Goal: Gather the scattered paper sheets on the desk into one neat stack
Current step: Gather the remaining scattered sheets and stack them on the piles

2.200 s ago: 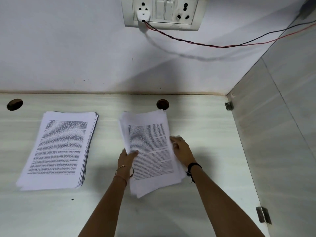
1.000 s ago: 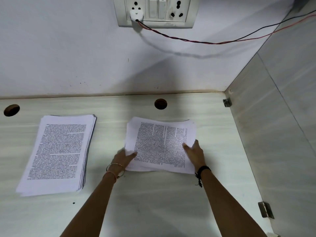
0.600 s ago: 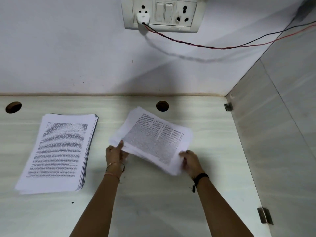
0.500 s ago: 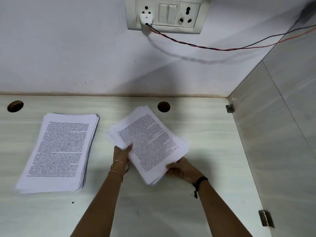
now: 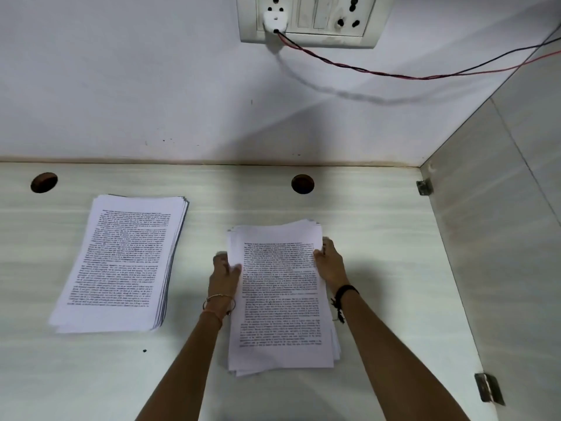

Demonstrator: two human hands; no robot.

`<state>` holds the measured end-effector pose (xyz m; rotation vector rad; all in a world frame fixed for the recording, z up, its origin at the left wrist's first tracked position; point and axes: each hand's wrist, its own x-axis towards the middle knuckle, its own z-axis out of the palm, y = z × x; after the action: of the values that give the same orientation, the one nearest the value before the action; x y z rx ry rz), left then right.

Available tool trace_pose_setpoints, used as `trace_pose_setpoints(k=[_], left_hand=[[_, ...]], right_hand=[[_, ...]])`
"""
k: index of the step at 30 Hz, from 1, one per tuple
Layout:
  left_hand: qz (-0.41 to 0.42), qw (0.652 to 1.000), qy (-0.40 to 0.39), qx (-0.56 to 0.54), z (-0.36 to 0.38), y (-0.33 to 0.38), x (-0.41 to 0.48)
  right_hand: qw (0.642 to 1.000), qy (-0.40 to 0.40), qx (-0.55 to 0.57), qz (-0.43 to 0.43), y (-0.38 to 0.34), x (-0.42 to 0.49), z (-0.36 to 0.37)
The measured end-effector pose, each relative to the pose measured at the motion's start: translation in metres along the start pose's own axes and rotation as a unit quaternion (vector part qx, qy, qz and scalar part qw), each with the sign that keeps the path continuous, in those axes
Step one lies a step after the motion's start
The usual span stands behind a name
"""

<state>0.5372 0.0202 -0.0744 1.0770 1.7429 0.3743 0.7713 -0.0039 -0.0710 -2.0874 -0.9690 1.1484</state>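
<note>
A bundle of printed sheets (image 5: 280, 299) is in the middle of the pale desk (image 5: 379, 253), long side pointing away from me, its edges slightly uneven. My left hand (image 5: 224, 276) grips its left edge with the thumb on top. My right hand (image 5: 331, 262) grips its right edge near the far corner. A second, thicker stack of printed sheets (image 5: 121, 262) lies flat to the left, apart from both hands.
A side panel (image 5: 501, 238) walls off the desk on the right, with metal brackets (image 5: 488, 387) at its base. Two round cable holes (image 5: 302, 183) sit near the back wall. A socket plate (image 5: 309, 19) with a twisted wire hangs above.
The bundle in my hands has turned from slanted to straight, long side away from me, and come closer. My hands shifted to its left and right edges. The left stack has not moved.
</note>
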Motion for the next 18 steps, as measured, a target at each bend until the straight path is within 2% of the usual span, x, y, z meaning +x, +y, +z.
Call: trace_pose_setpoints(k=[2, 4, 8, 11, 16, 18], left_hand=[[0.025, 0.999, 0.040, 0.013, 0.001, 0.017, -0.004], [0.049, 0.998, 0.042, 0.026, 0.003, 0.021, 0.002], [0.036, 0.997, 0.037, 0.063, 0.006, 0.026, 0.010], [0.007, 0.993, 0.024, 0.112, 0.007, 0.030, 0.018], [-0.025, 0.988, 0.021, 0.149, 0.002, 0.041, 0.030], [-0.004, 0.988, 0.020, 0.153, 0.002, 0.046, 0.033]], right_hand=[[0.998, 0.061, 0.005, -0.017, -0.004, -0.004, 0.013], [0.996, 0.076, 0.015, -0.038, -0.009, -0.005, 0.021], [0.996, 0.055, -0.011, -0.071, -0.017, 0.004, 0.025], [0.993, 0.011, -0.049, -0.107, -0.022, 0.013, 0.022], [0.992, -0.026, -0.049, -0.111, -0.031, 0.027, 0.017], [0.994, -0.009, -0.023, -0.109, -0.034, 0.031, 0.015]])
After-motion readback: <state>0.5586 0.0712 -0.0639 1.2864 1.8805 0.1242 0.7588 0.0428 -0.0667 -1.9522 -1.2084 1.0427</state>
